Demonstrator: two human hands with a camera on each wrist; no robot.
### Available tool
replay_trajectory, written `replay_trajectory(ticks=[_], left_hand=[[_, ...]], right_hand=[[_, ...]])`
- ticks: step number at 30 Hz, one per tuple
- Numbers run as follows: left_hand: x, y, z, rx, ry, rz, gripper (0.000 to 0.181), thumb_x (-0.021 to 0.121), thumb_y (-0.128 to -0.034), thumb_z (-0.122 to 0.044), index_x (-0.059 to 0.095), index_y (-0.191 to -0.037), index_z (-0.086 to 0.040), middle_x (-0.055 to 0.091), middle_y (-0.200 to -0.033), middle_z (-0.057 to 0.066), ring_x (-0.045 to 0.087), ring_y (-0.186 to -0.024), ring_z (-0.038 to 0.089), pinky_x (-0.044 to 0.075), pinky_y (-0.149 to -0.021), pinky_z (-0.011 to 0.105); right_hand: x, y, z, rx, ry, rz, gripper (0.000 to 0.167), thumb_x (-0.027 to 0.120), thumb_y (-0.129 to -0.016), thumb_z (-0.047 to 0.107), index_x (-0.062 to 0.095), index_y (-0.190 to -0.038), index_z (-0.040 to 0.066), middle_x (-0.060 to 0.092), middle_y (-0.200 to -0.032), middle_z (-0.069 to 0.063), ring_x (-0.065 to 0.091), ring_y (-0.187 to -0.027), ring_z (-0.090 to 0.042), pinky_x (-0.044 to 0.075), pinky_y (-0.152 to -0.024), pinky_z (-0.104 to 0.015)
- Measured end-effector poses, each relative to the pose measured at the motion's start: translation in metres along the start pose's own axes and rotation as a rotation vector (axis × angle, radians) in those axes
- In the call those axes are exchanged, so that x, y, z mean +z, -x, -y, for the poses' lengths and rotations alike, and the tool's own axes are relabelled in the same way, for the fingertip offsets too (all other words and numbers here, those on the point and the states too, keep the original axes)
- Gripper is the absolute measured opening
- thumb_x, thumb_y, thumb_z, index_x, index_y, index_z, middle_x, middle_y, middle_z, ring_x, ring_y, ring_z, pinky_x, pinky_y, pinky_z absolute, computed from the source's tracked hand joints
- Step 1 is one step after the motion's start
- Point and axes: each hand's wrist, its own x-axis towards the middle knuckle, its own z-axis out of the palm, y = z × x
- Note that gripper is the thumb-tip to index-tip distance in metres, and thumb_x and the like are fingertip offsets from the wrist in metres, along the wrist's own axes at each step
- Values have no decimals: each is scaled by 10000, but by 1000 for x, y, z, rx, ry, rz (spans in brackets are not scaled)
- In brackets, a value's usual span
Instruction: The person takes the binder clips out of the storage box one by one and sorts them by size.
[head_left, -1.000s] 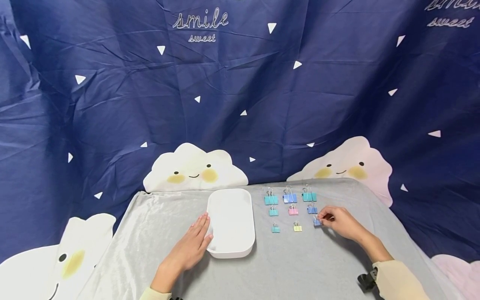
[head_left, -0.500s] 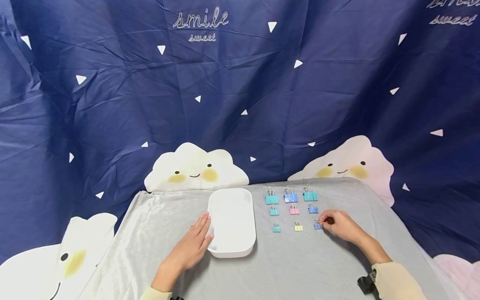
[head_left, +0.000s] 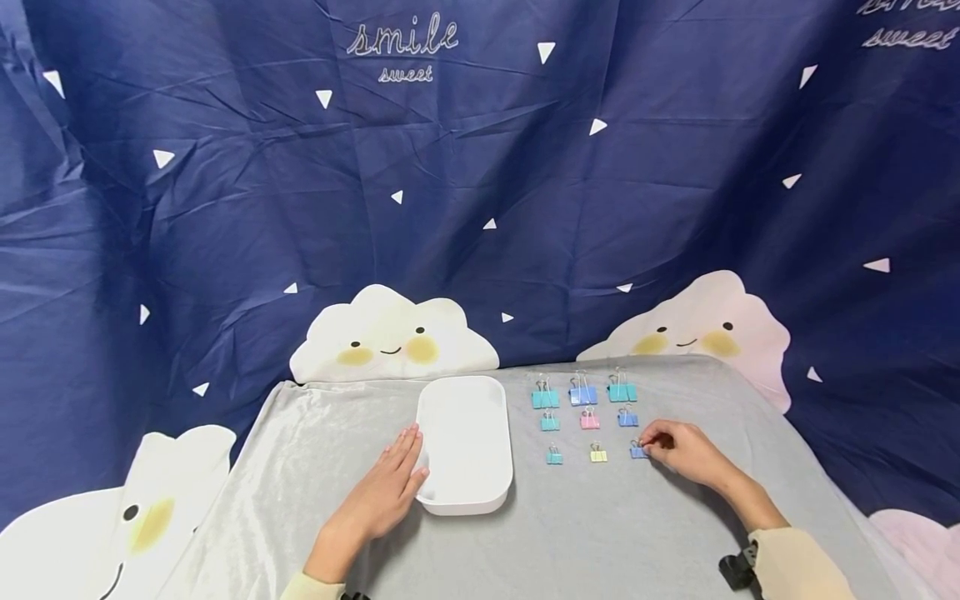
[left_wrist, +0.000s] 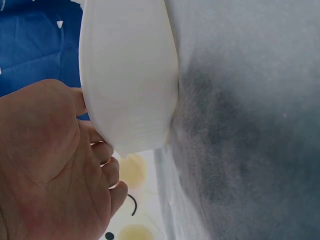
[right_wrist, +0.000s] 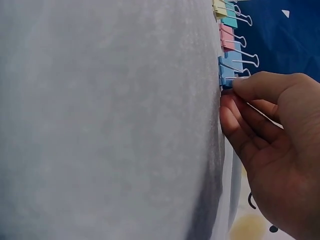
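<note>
In the head view my left hand (head_left: 381, 485) rests against the left rim of a white rectangular bin (head_left: 463, 507), its fingers lying along the edge. The left wrist view shows the side wall of the bin (left_wrist: 132, 80) beside those fingers. My right hand (head_left: 688, 452) pinches a small blue binder clip (head_left: 637, 452) at the right end of the nearest row. Thumb and fingertips meet at the side of that blue clip (right_wrist: 226, 72) in the right wrist view. Left of it in the same row stand a yellow clip (head_left: 597, 457) and a small teal clip (head_left: 554, 458).
Behind lies a middle row with teal (head_left: 551, 424), pink (head_left: 590, 422) and blue (head_left: 627, 420) clips. The farthest row has larger clips, teal (head_left: 545, 399), blue (head_left: 582, 396) and teal (head_left: 622, 392). Grey cloth (head_left: 570, 542) covers the table; a navy curtain (head_left: 465, 150) hangs behind.
The small blue clip has shifted slightly toward the front, its pinching hand moving with it. My left hand and the bin keep their places; the view has drifted slightly.
</note>
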Motion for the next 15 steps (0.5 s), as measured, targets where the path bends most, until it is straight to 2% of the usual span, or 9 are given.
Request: replay_trajectory(ticks=[8, 15], left_hand=[[1, -1, -1, 3, 2, -2, 625, 438, -1154, -312, 310, -1646, 53, 273, -1756, 186, 262, -1634, 390, 259, -1331, 591], [1, -3, 0, 13, 4, -11, 612, 448, -1151, -301, 333, -1637, 54, 292, -1748, 188, 281, -1628, 382, 277, -1322, 595]], right_hand=[[-1, 4, 0, -26, 4, -36, 86, 748, -932, -13, 751, -975, 62, 710, -868, 18, 567, -750, 6, 528, -639, -204], [-3, 6, -1, 8, 24, -70, 82, 718, -961, 7, 753, -1006, 65, 742, -923, -22, 588, -785, -14, 545, -677, -207]])
